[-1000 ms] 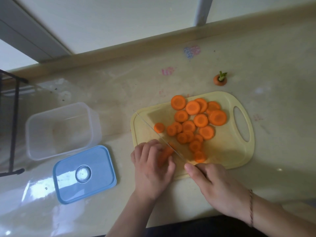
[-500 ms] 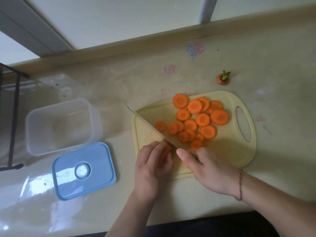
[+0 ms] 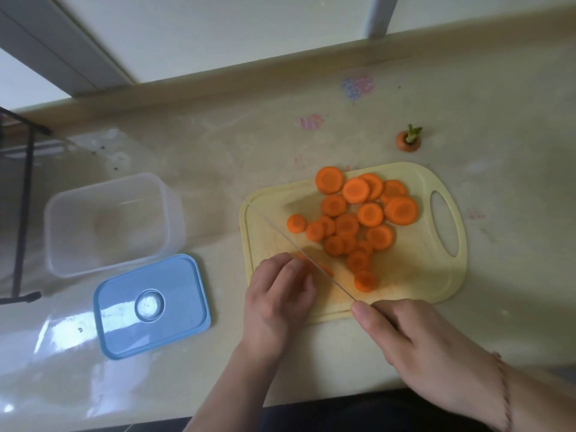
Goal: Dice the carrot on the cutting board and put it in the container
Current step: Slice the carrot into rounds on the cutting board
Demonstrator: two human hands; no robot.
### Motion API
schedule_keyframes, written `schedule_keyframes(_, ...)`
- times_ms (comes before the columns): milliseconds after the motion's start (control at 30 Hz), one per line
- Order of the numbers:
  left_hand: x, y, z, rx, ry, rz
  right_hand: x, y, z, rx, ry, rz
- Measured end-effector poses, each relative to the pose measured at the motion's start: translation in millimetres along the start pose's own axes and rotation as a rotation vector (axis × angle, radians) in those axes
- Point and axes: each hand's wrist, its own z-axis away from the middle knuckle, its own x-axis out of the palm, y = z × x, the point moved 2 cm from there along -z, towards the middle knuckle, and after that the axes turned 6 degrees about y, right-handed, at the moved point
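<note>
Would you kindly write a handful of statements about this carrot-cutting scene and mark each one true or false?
1. The clear container already holds carrot pieces. False: none are visible in it.
2. The blue lid lies on the counter beside the container, not on it. True.
3. The right hand holds the knife, its blade slanting across the cutting board. True.
4. The left hand rests on the lid. False: it holds a carrot piece against the blade on the board.
5. The carrot top with its green stub lies among the carrot slices. False: it sits on the counter beyond the board.
</note>
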Motion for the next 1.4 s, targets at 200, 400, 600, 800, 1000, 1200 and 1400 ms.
schedule_keyframes(200, 0, 2, -2, -0.014, -0.006, 0.004, 1, 1, -3, 0.007, -0.004, 0.015)
schedule_keyframes(400, -2, 1, -2, -0.042, -0.021, 0.007, 4, -8, -28, 0.031, -0.052, 0.022)
schedule_keyframes(600, -5, -2, -1, -0.015, -0.011, 0.009, 6, -14, -48, -0.002, -0.063, -0.034)
schedule_keyframes(800, -2, 0, 1, -0.028, 0.008, -0.016, 1, -16, -26, -0.003, -0.033, -0.002)
schedule_keyframes(1000, -1, -2, 1, -0.045, 0.005, -0.012, 4, -5, -14, -0.004, -0.031, 0.028)
schedule_keyframes(1200, -3, -1, 1, -0.025, -0.020, 0.004, 10, -8, -25, 0.008, -0.060, 0.003)
schedule_keyframes(1400, -6, -1, 1, -0.005, -0.012, 0.005, 19, -17, -55, -0.054, -0.008, -0.009)
